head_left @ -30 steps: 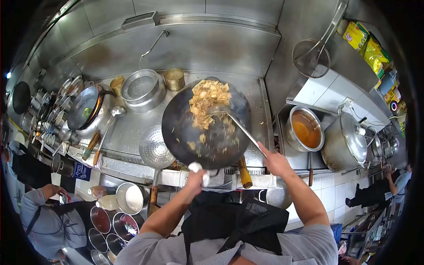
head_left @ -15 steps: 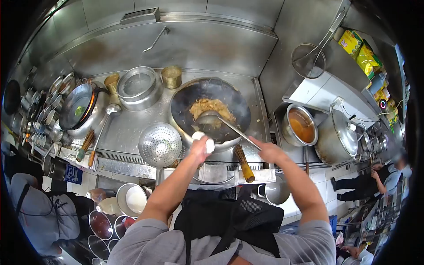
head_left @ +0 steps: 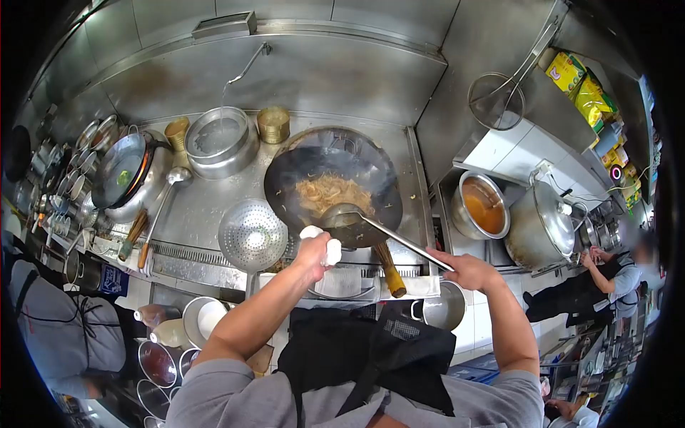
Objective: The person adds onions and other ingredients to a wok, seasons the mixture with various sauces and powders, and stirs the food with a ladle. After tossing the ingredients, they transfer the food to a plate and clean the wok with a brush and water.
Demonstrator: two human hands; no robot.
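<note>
Wok handle: hidden under white cloth [head_left: 322,243] and left hand [head_left: 314,250], clenched around both. Ladle [head_left: 349,216]: handle end covered by right hand [head_left: 467,269], closed on it; bowl resting at near wok rim. Wok [head_left: 332,187]: dark, round, on steel range, centre. Noodles [head_left: 328,192]: pale brown, blurred, spread across wok bottom.

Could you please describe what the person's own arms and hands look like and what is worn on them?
Both forearms are bare, with no gloves, watch or rings visible on the left hand or the right hand. Short grey sleeves cover the upper arms, and a black apron with crossing straps hangs over the front of the grey shirt.
</note>
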